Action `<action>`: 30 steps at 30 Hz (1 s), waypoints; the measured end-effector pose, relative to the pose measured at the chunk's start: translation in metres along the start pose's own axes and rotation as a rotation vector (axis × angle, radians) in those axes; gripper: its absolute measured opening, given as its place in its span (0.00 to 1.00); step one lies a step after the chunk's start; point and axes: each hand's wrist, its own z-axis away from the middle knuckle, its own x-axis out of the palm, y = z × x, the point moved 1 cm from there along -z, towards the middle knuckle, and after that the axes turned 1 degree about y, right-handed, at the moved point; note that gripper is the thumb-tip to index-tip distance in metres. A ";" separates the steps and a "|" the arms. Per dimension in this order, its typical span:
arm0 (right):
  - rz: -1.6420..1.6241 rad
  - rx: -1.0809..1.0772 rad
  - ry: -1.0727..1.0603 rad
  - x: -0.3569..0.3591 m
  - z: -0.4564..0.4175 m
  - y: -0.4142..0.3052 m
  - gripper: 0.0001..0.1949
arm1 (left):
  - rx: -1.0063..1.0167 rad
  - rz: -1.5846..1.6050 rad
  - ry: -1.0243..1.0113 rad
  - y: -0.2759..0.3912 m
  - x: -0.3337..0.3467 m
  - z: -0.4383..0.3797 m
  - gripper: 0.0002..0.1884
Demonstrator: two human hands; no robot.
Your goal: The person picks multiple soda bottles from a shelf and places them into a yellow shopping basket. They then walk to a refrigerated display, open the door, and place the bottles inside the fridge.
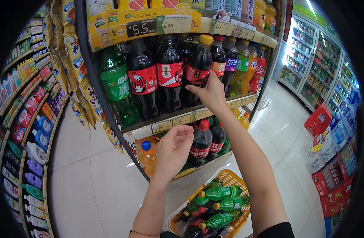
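Note:
My right hand reaches onto the drinks shelf, its thumb and fingers around a yellow-capped cola bottle with a red label. That bottle stands at the front of the row, slightly tilted. To its left are two larger cola bottles and a green soda bottle; a purple-labelled soda bottle is to its right. My left hand hangs before the lower shelf with loosely curled fingers and nothing in them. Beside it stands a big red-capped cola bottle. Below, a yellow plastic basket holds several green bottles and some cola bottles.
The shelf edge carries price tags. Snack bags hang at the left of the rack. Shelves of detergent bottles line the far left. On the right are glass-door fridges, a red crate and stacked drink packs.

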 end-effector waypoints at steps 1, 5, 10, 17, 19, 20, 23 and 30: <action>-0.003 0.005 -0.021 0.002 -0.004 0.000 0.31 | -0.002 -0.004 -0.001 -0.001 0.000 -0.001 0.10; 0.051 -0.014 -0.082 0.012 -0.014 0.004 0.32 | -0.016 -0.009 -0.008 -0.004 0.001 -0.003 0.10; 0.073 -0.042 -0.108 0.029 -0.019 0.012 0.32 | -0.017 -0.006 -0.009 -0.009 -0.001 -0.005 0.09; 0.073 -0.009 -0.067 0.060 -0.040 0.021 0.31 | 0.014 -0.026 0.008 -0.005 -0.007 -0.007 0.09; 0.070 -0.020 -0.025 0.058 -0.045 0.019 0.31 | 0.017 -0.041 0.018 -0.001 -0.003 -0.006 0.09; 0.076 -0.014 -0.002 0.059 -0.038 0.029 0.31 | 0.041 -0.049 0.021 -0.011 0.001 -0.002 0.09; 0.133 -0.122 0.059 0.048 -0.031 0.065 0.33 | 0.057 -0.024 -0.023 -0.028 0.017 -0.010 0.08; -0.158 -0.175 -0.098 -0.043 0.140 0.026 0.10 | -0.201 -0.416 -0.637 -0.019 0.023 0.040 0.11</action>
